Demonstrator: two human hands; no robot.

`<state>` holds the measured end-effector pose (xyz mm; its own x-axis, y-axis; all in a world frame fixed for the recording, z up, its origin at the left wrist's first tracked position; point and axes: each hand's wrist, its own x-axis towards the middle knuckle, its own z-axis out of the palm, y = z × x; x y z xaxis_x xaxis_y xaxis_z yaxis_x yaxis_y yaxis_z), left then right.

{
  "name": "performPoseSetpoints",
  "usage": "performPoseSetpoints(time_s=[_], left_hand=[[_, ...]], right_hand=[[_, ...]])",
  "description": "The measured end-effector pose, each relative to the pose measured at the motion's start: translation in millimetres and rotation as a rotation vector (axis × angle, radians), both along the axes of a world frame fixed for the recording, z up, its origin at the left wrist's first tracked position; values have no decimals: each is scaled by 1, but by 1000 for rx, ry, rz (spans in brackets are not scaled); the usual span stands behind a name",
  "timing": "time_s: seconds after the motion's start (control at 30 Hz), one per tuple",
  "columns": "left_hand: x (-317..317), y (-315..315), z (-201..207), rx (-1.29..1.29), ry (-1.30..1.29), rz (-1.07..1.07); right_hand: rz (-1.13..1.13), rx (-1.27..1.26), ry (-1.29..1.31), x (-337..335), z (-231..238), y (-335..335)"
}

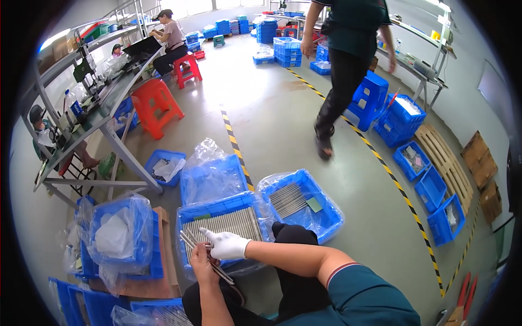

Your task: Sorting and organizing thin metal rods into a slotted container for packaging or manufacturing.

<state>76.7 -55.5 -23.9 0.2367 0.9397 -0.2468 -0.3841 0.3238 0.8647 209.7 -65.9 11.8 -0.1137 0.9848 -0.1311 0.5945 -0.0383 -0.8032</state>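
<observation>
My bare left hand is closed around a small bundle of thin metal rods, which slants across in front of me. Beside it, my right hand, in a white glove, has its index finger stretched out over the rods' upper part. Its other fingers are partly hidden. Beneath both hands stands a blue crate lined with clear plastic, holding a dense row of similar rods. To the right, a second lined blue crate contains more rods and a green card.
Another plastic-draped crate stands behind. Bagged crates are stacked at left near a workbench. A person walks on the right; another sits at the bench. Red stools and striped floor tape lie ahead.
</observation>
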Motion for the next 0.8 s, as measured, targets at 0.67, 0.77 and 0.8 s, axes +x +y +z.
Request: performPoseSetpoints(time_s=[0.67,0.77,0.8], left_hand=[[-13,9,10,-157,-70,71],[-9,4,13,-176,-163,-40],[-10,4,12,-159,-173,-44]], right_hand=[[48,-136,348,10,5,-9],[-59,-251,475,7,13,-10],[-80,-317,561,5,12,-11]])
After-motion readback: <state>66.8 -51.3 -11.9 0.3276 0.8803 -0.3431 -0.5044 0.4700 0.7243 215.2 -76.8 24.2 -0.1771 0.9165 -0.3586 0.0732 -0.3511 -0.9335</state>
